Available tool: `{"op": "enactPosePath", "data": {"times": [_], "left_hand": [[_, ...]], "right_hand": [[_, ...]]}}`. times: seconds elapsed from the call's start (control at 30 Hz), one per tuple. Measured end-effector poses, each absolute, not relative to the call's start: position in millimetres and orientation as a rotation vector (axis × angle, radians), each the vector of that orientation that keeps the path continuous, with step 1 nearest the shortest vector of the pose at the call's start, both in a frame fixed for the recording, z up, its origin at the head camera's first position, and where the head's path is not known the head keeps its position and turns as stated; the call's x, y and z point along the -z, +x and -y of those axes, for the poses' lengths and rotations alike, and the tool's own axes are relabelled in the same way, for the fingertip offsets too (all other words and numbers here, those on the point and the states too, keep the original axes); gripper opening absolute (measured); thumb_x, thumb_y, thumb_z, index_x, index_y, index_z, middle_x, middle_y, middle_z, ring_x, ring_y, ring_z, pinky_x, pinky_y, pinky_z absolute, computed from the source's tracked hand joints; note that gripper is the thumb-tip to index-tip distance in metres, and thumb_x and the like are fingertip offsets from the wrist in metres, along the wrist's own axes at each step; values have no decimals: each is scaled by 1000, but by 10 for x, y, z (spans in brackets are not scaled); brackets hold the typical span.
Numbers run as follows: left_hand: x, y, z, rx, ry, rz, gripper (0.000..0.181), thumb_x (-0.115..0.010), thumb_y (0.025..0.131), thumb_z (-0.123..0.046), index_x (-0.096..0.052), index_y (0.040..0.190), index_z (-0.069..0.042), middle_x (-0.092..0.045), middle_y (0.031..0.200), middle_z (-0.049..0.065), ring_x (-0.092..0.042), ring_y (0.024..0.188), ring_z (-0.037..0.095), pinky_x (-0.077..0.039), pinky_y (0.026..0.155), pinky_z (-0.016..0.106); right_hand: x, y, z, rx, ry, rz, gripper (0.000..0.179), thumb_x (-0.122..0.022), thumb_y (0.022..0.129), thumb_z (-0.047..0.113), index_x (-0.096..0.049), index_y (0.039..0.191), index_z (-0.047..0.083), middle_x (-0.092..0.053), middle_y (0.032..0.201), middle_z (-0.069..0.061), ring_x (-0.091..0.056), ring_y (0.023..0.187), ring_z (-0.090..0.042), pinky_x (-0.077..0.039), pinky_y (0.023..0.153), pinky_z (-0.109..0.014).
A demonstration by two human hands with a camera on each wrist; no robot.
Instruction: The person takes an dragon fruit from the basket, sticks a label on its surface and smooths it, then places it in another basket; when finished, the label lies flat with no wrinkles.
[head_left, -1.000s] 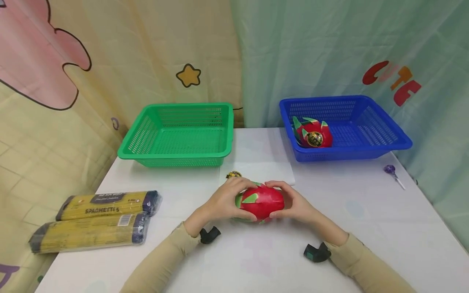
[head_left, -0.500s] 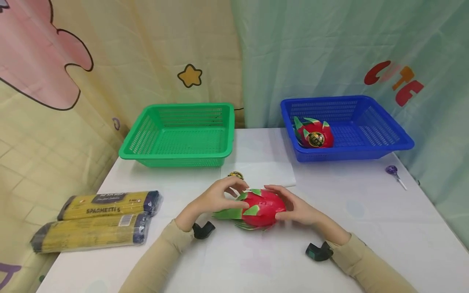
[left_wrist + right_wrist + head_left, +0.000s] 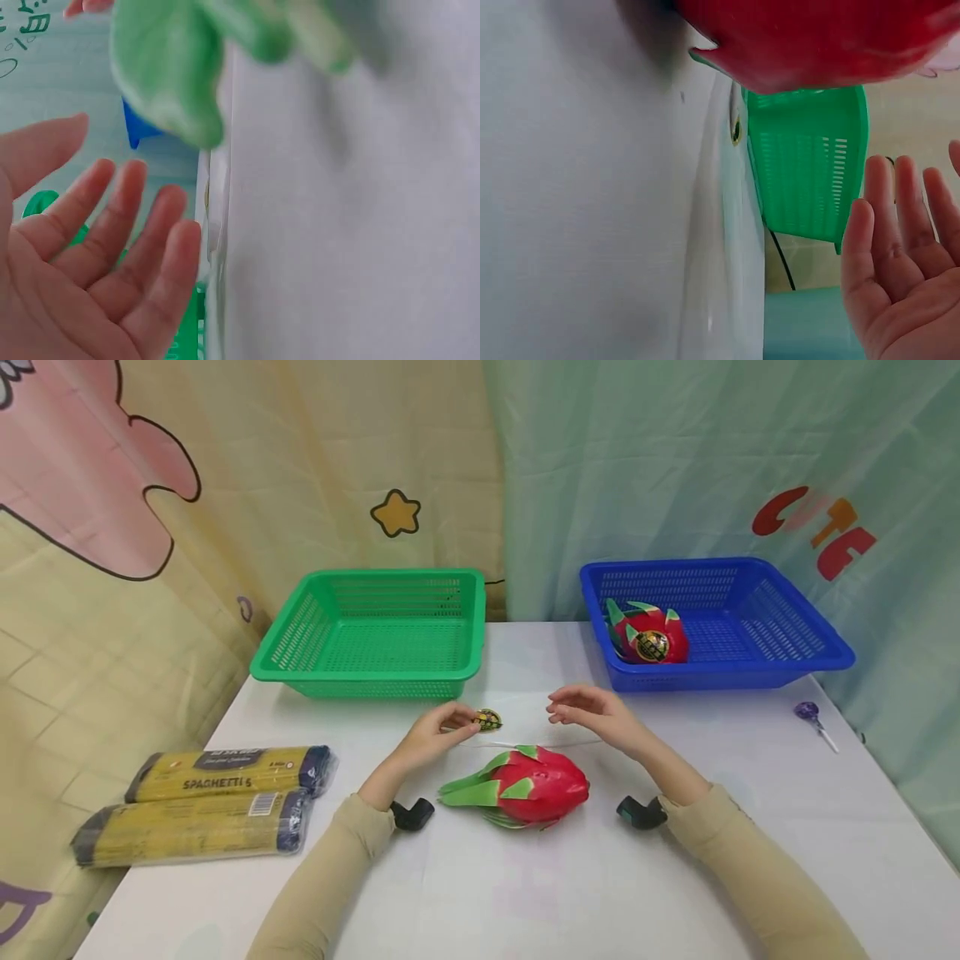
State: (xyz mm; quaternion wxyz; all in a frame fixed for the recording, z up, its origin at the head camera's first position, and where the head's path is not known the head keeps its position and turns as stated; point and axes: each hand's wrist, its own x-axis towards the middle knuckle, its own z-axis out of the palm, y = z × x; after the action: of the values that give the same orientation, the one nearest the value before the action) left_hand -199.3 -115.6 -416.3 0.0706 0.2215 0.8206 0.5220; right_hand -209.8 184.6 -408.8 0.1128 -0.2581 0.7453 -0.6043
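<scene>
A red dragon fruit [image 3: 543, 785] with green leafy scales lies on its side on the white table, its leaf tips pointing left. My left hand [image 3: 431, 732] hovers behind those leaves, its fingertips close to a round black-and-gold sticker [image 3: 490, 720]. Beyond the fruit, to the right, my right hand [image 3: 596, 714] is raised with loosely bent fingers and holds nothing. In the left wrist view the left hand [image 3: 97, 262] has relaxed, spread fingers near the green leaves [image 3: 169, 75]. The right wrist view shows the right palm [image 3: 907, 285] below the red fruit [image 3: 817, 37].
A green basket [image 3: 367, 677] stands at the back left. The blue basket [image 3: 731, 675] at the back right contains another dragon fruit [image 3: 663, 631] with a sticker. Two spaghetti packs [image 3: 232, 772] [image 3: 187, 831] lie at the left, a purple lollipop [image 3: 807, 712] at the right edge.
Both hands have let go of the dragon fruit and moved away from it toward the back. The fruit stays on the table, its long green leaves now uncovered.
</scene>
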Motion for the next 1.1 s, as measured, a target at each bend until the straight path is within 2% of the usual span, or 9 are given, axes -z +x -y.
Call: {"op": "enactPosePath", "data": {"times": [0.07, 0.23, 0.4, 0.7, 0.97, 1.1], "left_hand": [[4294, -2054, 1172, -1565, 676, -2469, 30, -60, 92, -11, -57, 114, 9, -62, 104, 20, -58, 98, 33, -46, 86, 42], [4457, -2121, 1204, -1524, 652, -2462, 29, -63, 91, -18, -61, 112, 2, -64, 103, 11, -59, 96, 24, -47, 86, 36], [4505, -2133, 1236, -1525, 580, -2470, 26, -63, 91, -19, -62, 110, -1, -65, 100, 8, -60, 93, 21, -47, 84, 34], [4516, -2133, 1244, -1514, 566, -2461, 28, -62, 92, -21, -62, 112, -2, -65, 103, 8, -60, 95, 22, -48, 83, 34], [4513, -2133, 1242, -1523, 574, -2466, 27, -62, 92, -20, -62, 111, -1, -64, 102, 9, -60, 95, 21, -47, 84, 34], [4466, -2105, 1233, -1521, 572, -2464, 27, -61, 92, -19, -61, 111, 0, -64, 103, 10, -60, 96, 22, -47, 84, 35]], "right_hand": [[4056, -2245, -1748, 1720, -752, -2187, 34, -56, 94, 11, -51, 121, -9, -59, 113, -27, -64, 96, -23, -47, 88, -48], [4054, -2560, -1481, 1581, -736, -2116, 39, -58, 93, 14, -51, 125, -8, -57, 116, -28, -63, 99, -24, -47, 89, -49], [4153, -2745, -1282, 1504, -749, -2082, 39, -60, 92, 15, -53, 125, -5, -59, 118, -21, -62, 100, -23, -49, 88, -45], [4323, -2888, -1157, 1280, -876, -2176, 37, -63, 88, 11, -57, 121, -2, -61, 117, -15, -58, 108, -27, -49, 86, -36], [4358, -2936, -1120, 1180, -928, -2173, 39, -65, 83, 4, -58, 122, -3, -60, 120, -15, -63, 92, -19, -48, 84, -30], [4379, -2942, -1114, 1170, -953, -2174, 38, -64, 84, 4, -59, 121, -3, -61, 119, -16, -63, 90, -17, -48, 82, -28]]}}
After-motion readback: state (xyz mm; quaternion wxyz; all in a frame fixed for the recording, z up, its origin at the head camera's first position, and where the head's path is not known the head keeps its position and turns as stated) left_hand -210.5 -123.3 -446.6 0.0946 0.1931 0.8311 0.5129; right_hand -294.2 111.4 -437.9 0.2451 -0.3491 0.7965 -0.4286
